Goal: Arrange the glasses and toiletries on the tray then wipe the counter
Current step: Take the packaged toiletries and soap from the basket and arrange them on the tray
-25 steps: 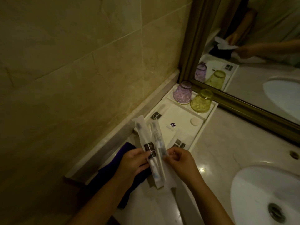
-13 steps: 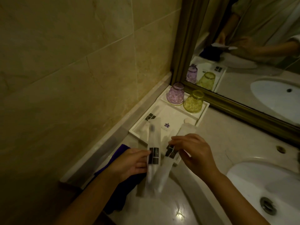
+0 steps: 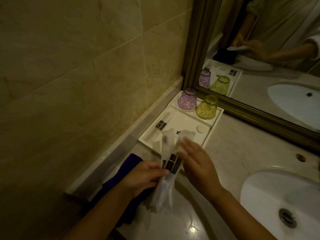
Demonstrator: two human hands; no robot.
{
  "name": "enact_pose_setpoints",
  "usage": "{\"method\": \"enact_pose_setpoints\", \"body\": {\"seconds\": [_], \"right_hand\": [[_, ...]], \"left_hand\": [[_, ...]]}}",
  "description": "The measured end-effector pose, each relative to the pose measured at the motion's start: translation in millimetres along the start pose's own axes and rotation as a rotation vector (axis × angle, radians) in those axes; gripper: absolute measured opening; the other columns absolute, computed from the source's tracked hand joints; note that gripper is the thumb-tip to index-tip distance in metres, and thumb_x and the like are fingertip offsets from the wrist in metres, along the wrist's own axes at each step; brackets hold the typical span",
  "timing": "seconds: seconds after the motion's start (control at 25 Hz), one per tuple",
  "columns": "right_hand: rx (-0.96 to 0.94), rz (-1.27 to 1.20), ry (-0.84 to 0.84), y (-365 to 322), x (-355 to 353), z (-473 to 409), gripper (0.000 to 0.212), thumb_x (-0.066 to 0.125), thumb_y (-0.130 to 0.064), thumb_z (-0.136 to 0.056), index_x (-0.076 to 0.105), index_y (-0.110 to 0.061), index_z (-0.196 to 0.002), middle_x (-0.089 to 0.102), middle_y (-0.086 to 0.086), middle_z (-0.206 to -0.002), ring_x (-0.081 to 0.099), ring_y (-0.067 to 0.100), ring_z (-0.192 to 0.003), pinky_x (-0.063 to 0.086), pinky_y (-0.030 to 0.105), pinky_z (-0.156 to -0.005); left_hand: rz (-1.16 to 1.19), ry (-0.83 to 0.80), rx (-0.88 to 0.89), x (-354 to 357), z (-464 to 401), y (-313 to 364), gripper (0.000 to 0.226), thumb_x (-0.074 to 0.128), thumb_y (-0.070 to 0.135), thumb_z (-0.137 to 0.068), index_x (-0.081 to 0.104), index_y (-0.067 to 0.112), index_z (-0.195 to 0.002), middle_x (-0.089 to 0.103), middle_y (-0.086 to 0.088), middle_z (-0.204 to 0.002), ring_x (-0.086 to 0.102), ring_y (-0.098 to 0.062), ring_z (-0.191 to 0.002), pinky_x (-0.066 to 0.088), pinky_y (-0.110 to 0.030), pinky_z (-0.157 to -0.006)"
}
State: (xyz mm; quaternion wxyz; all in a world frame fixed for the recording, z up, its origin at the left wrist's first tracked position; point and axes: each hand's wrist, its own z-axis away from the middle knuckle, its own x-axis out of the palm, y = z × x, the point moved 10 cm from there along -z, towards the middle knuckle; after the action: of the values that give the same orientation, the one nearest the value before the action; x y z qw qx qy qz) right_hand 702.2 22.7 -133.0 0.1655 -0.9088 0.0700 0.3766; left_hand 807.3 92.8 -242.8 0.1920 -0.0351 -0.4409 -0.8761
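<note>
Left hand (image 3: 142, 177): fingers grasping two wrapped toothbrush packets (image 3: 168, 168), blurred, held above the near edge of the tray. Right hand (image 3: 199, 164): fingers straight and released, just beside the packets. White tray (image 3: 214, 122): on the pale surface (image 3: 242, 148) in the corner below the mirror (image 3: 270, 54). Purple glass (image 3: 187, 100) and yellow glass (image 3: 207, 107): upside down, side by side at the tray's far end. Round soap (image 3: 202, 129): in the tray. Purple cloth (image 3: 124, 172): under the left hand. Sink (image 3: 270, 193): at right.
</note>
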Motion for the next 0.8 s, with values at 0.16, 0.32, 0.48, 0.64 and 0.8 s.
{"method": "enact_pose_setpoints", "body": {"seconds": [0.16, 0.32, 0.48, 0.64, 0.8], "right_hand": [[1.003, -0.644, -0.069, 52, 41, 46, 0.016, 0.069, -0.021, -0.08, 0.063, -0.014, -0.094, 0.066, 0.006, -0.096, 0.062, 0.019, -0.09, 0.054, 0.034, -0.081], [1.135, -0.717, -0.167, 37, 66, 60, 0.022, 0.071, -0.017, -0.078, 0.062, 0.001, -0.07, 0.062, 0.019, -0.068, 0.059, 0.024, -0.062, 0.051, 0.028, -0.06], [1.219, -0.747, -0.104, 53, 66, 58, 0.019, 0.067, -0.009, -0.081, 0.06, 0.0, -0.066, 0.059, 0.018, -0.065, 0.059, 0.024, -0.061, 0.053, 0.025, -0.06], [1.347, -0.727, -0.111, 99, 72, 37, 0.014, 0.067, -0.011, -0.081, 0.062, -0.007, -0.068, 0.061, 0.01, -0.064, 0.057, 0.016, -0.051, 0.048, 0.019, -0.044], [1.465, -0.712, -0.079, 142, 99, 12, 0.018, 0.07, -0.011, -0.079, 0.057, -0.013, -0.068, 0.057, 0.005, -0.064, 0.054, 0.016, -0.052, 0.053, 0.028, -0.054]], "left_hand": [[0.026, 0.145, 0.053, -10, -3, 4, 0.019, 0.064, 0.005, -0.081, 0.068, 0.0, -0.098, 0.071, -0.017, -0.102, 0.069, -0.027, -0.094, 0.057, -0.036, -0.081], [0.013, 0.189, 0.091, -11, -4, 5, 0.017, 0.061, 0.011, -0.085, 0.069, 0.002, -0.097, 0.072, -0.018, -0.097, 0.07, -0.027, -0.09, 0.058, -0.031, -0.073], [0.023, 0.284, 0.099, -28, -3, 3, 0.019, 0.055, 0.012, -0.089, 0.068, 0.001, -0.098, 0.072, -0.017, -0.093, 0.07, -0.026, -0.087, 0.058, -0.028, -0.071], [0.056, 0.373, 0.065, -49, 1, -2, 0.016, 0.058, 0.01, -0.088, 0.066, 0.001, -0.097, 0.071, -0.017, -0.093, 0.068, -0.025, -0.085, 0.056, -0.027, -0.067], [0.047, 0.437, 0.052, -60, 5, -11, 0.016, 0.06, 0.012, -0.087, 0.066, 0.002, -0.098, 0.07, -0.019, -0.092, 0.068, -0.027, -0.084, 0.057, -0.024, -0.061]]}}
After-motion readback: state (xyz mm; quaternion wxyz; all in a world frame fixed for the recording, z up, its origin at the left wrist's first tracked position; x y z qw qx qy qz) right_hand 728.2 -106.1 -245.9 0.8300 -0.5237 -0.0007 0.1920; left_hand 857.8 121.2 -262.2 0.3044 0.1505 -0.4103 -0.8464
